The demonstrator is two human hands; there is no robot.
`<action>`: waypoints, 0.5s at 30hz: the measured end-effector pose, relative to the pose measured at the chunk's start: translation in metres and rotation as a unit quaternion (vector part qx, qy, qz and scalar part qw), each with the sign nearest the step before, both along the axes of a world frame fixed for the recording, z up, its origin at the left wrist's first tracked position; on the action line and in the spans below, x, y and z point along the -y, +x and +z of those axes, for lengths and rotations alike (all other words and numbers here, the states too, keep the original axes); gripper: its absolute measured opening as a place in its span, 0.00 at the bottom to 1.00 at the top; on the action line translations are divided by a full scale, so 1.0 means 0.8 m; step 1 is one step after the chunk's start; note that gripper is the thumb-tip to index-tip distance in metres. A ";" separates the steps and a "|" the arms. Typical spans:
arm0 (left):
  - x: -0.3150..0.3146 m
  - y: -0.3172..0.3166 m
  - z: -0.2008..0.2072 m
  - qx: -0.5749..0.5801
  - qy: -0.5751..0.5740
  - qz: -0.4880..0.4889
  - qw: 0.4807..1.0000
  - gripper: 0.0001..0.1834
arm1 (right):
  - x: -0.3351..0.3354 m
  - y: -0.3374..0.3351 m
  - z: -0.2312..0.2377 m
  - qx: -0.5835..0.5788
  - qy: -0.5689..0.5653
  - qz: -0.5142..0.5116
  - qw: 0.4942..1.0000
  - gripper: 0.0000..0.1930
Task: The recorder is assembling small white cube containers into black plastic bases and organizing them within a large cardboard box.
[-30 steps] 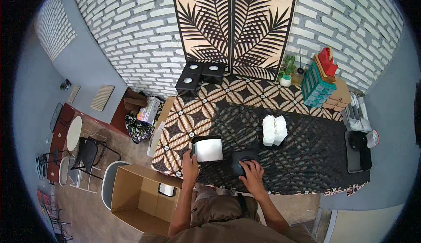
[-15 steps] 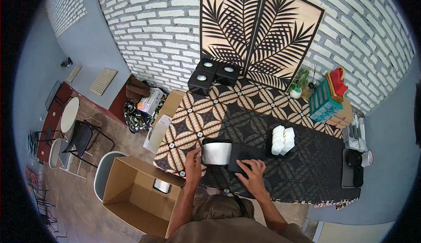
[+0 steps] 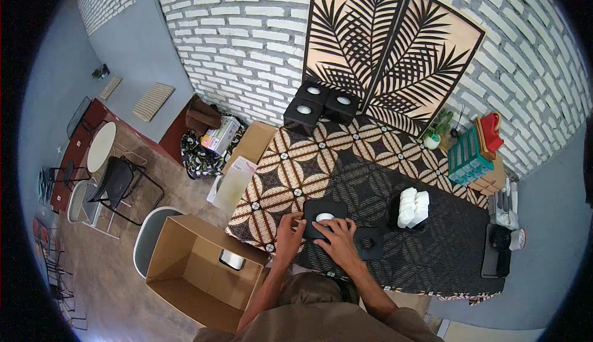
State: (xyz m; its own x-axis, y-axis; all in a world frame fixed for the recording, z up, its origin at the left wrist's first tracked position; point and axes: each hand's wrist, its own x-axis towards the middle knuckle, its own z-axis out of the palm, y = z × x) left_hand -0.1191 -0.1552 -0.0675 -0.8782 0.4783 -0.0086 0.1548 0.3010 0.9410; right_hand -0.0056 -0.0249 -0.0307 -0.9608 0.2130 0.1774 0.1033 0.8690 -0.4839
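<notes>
A black tissue box [image 3: 331, 207] sits near the table's front edge. White tissue [image 3: 324, 217] shows through the oval opening in its lid. Fingers bent, my left hand [image 3: 289, 238] grips the left side of the box. Spread across the front of the lid, my right hand [image 3: 338, 240] presses and holds it, covering part of the opening. Just right of that hand lies a flat black piece with a round hole [image 3: 372, 252]. A black holder of folded white tissues [image 3: 413, 208] stands farther right.
Several black tissue boxes [image 3: 302, 112] stand at the back against the brick wall. An open cardboard box [image 3: 191, 261] with a black-and-white item inside is at the left. Teal drawers [image 3: 464, 158], a plant [image 3: 432, 139] and a dark tray [image 3: 489, 261] line the right side.
The open box of white tissue now has the black lid over it. My right hand has moved left with the lid, uncovering the flat black piece. My view has shifted slightly.
</notes>
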 end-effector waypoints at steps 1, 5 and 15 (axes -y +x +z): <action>0.000 -0.001 0.000 0.002 -0.001 -0.001 1.000 0.13 | 0.000 -0.001 0.000 0.002 -0.002 0.000 1.000 0.25; -0.001 -0.005 0.000 -0.004 0.018 -0.002 1.000 0.15 | 0.000 -0.004 0.001 0.009 -0.011 0.000 1.000 0.25; -0.017 -0.013 0.013 -0.044 -0.047 -0.020 0.998 0.23 | -0.022 -0.018 -0.021 -0.094 -0.120 -0.240 0.959 0.29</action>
State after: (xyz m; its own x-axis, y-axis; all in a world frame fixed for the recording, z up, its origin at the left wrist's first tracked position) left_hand -0.1297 -0.1413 -0.0571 -0.8577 0.5137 0.0217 0.2499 0.3796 0.8908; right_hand -0.0200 -0.0071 -0.0479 -0.6982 0.6786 0.2281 0.3541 0.6043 -0.7138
